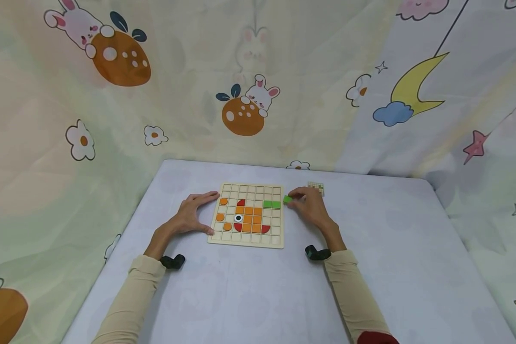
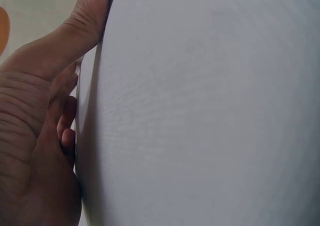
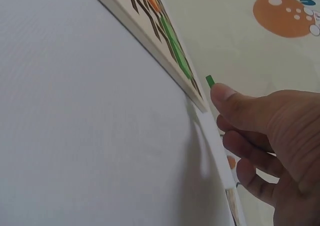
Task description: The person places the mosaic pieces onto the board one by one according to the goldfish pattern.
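Observation:
A square wooden grid board (image 1: 273, 239) lies on the table, bearing a picture made of orange, red and green tiles. Two green tiles (image 1: 272, 204) sit side by side in its right part. My right hand (image 1: 308, 205) pinches another green tile (image 1: 287, 199) between thumb and fingers, just off the board's right edge. In the right wrist view only the end of that tile (image 3: 209, 80) shows past the thumb. Along the board's left edge, my left hand (image 1: 188, 216) spreads thumb and fingers, fingertips at the upper side and thumb at the lower corner.
A small patterned card (image 1: 317, 186) lies behind the right hand, partly covered by it. The white-covered table (image 1: 249, 296) ends at a cloth backdrop (image 1: 189, 95) with printed rabbits and flowers. Dark wrist cameras (image 1: 317, 253) are strapped to both wrists.

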The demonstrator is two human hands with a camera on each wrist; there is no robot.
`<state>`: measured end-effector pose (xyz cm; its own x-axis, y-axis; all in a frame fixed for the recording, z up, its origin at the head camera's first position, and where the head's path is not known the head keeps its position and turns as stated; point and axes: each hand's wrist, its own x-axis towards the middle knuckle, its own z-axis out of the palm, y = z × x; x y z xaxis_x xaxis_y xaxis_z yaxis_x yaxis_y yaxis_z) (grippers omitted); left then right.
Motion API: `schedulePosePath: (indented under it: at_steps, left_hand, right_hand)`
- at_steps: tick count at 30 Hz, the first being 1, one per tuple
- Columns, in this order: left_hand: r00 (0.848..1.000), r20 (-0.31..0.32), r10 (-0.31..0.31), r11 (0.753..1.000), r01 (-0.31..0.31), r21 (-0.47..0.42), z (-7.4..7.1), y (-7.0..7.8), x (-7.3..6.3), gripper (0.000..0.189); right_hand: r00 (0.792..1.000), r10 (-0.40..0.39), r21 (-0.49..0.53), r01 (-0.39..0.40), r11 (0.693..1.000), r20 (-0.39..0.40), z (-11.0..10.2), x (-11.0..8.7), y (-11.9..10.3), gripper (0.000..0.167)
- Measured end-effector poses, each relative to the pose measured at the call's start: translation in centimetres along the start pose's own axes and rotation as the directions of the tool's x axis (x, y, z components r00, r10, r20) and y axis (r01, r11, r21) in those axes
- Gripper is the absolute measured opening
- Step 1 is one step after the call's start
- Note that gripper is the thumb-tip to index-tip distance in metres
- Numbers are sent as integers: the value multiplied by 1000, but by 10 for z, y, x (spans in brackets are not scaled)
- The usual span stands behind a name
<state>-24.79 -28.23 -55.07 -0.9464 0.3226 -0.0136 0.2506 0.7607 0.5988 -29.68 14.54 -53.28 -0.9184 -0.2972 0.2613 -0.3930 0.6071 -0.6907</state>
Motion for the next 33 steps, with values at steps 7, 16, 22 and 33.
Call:
schedulePosePath:
  at_steps: [7, 16, 22, 33]
  left_hand:
    - [1000, -1, -8, 1000, 8, -16, 0, 1, -2, 122]
    - [1000, 4, -6, 1000, 6, -9, 0, 0, -1, 122]
    - [1000, 3, -14, 1000, 14, -14, -1, -1, -1, 121]
    - [1000, 0, -1, 1000, 1, -12, -1, -2, -1, 121]
  right_hand:
    - [1000, 12, 18, -12, 1000, 17, 17, 12, -14, 23]
    - [996, -31, 6, 31, 1000, 79, 30, 25, -19, 21]
    - [993, -35, -18, 37, 999, 113, 33, 34, -22, 19]
    - [978, 6, -54, 5, 999, 206, 29, 45, -32, 18]
